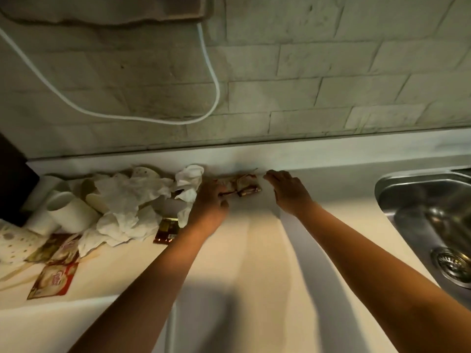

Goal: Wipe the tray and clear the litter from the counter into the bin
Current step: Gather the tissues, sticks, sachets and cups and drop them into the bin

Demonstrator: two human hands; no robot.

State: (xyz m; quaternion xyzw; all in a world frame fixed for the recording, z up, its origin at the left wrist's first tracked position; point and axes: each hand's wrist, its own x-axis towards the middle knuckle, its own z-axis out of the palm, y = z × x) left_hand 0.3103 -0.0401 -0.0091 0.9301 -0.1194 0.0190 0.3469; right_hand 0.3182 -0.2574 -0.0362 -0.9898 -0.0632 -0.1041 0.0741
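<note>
Wrappers (242,186) sat pinched in my left hand (210,200); right hand (286,191) hovered, fingers relaxed; loose scraps might've slipped free.

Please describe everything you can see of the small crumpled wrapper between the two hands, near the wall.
The crumpled wrapper is a small, creased packet, pale with dark red-brown edges, and looks like thin foil or plastic. It lies flat on the pale counter, close to the low ledge at the wall. The left hand grips its left end with curled fingers. The right hand is just to its right, fingers relaxed; contact cannot be told.
</note>
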